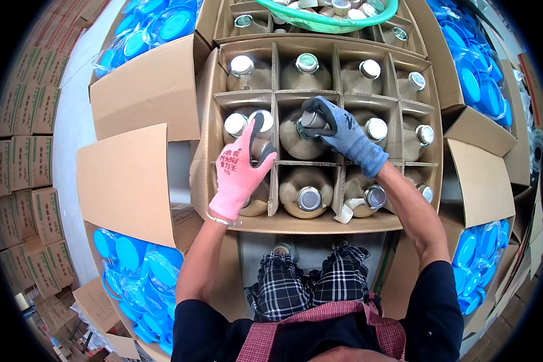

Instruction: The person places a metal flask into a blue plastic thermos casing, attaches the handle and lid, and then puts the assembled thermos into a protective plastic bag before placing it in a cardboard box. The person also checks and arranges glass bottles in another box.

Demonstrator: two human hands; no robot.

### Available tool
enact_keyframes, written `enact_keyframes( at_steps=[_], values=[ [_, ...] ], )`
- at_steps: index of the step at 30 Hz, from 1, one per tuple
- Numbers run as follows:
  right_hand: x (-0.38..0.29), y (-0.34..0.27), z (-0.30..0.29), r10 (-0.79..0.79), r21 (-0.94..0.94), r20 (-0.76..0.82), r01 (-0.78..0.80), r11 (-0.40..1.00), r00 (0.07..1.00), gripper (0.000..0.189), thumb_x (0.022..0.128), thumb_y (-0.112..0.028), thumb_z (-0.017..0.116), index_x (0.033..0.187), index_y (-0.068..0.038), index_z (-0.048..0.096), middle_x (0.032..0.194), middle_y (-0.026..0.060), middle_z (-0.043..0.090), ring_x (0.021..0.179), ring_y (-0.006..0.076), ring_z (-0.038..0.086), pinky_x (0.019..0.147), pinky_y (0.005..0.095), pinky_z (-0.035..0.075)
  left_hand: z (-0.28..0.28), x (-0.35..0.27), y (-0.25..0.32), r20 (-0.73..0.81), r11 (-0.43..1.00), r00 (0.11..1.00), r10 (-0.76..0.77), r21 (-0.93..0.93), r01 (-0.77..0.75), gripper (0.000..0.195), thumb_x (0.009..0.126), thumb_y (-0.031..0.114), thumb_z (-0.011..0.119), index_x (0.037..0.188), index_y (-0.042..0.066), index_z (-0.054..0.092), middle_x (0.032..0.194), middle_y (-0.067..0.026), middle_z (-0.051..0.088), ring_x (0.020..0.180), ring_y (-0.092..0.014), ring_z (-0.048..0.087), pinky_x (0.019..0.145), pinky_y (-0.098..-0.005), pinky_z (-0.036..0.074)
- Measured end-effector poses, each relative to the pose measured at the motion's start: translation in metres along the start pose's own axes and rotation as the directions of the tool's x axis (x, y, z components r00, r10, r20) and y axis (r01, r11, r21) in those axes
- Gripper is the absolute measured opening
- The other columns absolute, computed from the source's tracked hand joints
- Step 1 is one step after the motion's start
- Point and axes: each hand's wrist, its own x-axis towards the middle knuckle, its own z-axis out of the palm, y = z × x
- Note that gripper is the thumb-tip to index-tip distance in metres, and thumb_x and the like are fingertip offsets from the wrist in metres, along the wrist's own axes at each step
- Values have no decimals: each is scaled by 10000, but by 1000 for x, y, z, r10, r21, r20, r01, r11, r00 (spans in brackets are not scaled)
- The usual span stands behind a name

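Observation:
A carton with cardboard dividers (307, 93) stands before me, with large clear glass bottles in its compartments. My right hand (339, 129), in a blue-grey glove with black fingers, grips a silver cap (313, 120) at the neck of the middle-row bottle (298, 140). My left hand (244, 167), in a pink glove with black fingertips, holds a white-topped cap (263, 120) at its index finger. Beside that cap is a capped bottle (235, 125); the left hand partly hides its compartment. White or silver caps top most other bottles, while one back-row bottle (307, 63) shows a greenish top.
A green plastic basket (330, 25) of loose caps rests on another divided carton behind. Open cartons of blue plastic lids (135, 267) flank me, their flaps (124, 169) sticking out near the bottle carton. Stacked cartons (40, 158) line the far left. A white paper piece (344, 214) hangs at the front divider.

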Motion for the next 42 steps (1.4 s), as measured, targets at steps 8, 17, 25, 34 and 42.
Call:
enact_keyframes(
  at_steps=[8, 17, 25, 34, 42],
  values=[
    [16, -1, 47, 34, -647, 55, 9, 763, 998, 704, 749, -347, 741, 1322, -83, 429, 1246, 264, 489, 1047, 380, 575, 877, 447, 492, -65, 193, 101, -278, 793, 856, 436, -332, -511, 672, 858, 417, 651, 1312, -31, 437, 1145, -245, 611, 1089, -343, 589, 922, -393, 455],
    [-10, -1, 43, -4, -685, 27, 21, 728, 1000, 576, 874, -379, 593, 1353, -108, 422, 1260, 249, 475, 1109, 408, 503, 950, 489, 414, -21, 104, 89, -485, 696, 844, 229, -524, -490, 529, 888, 292, 636, 1274, -24, 460, 1085, -189, 631, 1033, -277, 602, 899, -360, 457],
    [-64, -50, 4, -71, -564, -27, 43, 825, 997, 564, 778, -341, 684, 1263, -107, 517, 1136, 183, 537, 1051, 369, 521, 950, 467, 418, -28, -89, -13, -82, 997, 995, 55, 50, -51, 563, 880, 209, 616, 1373, 22, 421, 1358, -201, 472, 1297, -357, 396, 1096, -446, 290],
    [-164, -58, -8, 213, -892, 339, 241, 382, 916, 549, 757, -206, 659, 1285, -152, 518, 1261, 103, 508, 1234, 320, 447, 1048, 674, 196, 37, -25, -53, -64, 908, 994, 90, 414, -55, 610, 927, 444, 481, 1386, 48, 408, 1438, -178, 386, 1329, -354, 352, 1127, -549, 161],
    [-171, -40, -3, 193, -841, 481, 388, 377, 855, 485, 689, -264, 693, 1153, -145, 614, 1283, 117, 502, 1280, 343, 404, 1089, 672, 126, 29, -19, -38, -158, 912, 978, 139, 405, -64, 550, 903, 449, 517, 1309, 80, 494, 1375, -130, 455, 1279, -343, 390, 1114, -535, 200]
  ],
)
